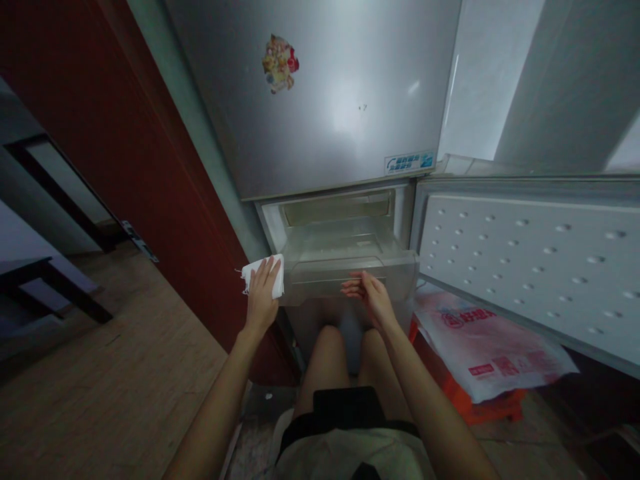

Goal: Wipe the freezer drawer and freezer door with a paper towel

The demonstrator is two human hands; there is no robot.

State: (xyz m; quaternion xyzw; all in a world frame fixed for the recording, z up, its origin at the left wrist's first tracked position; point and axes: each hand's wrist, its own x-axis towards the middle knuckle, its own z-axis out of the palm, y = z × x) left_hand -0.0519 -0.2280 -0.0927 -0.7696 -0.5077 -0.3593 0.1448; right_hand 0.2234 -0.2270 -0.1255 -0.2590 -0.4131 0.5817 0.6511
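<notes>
My left hand has its fingers spread over a folded white cloth with frayed edges, pressed at the left end of a translucent freezer drawer. The drawer is pulled out from the lower compartment of a silver fridge, and its inside shows nothing in it. My right hand is just in front of the drawer's face, fingers loosely bent and pointing left, holding nothing. Whether its fingertips touch the drawer, I cannot tell.
The lower fridge door, dimpled inside, stands wide open at right. Below it, a printed plastic bag lies over an orange stool. A dark red door is close on the left. A dark table stands farther left.
</notes>
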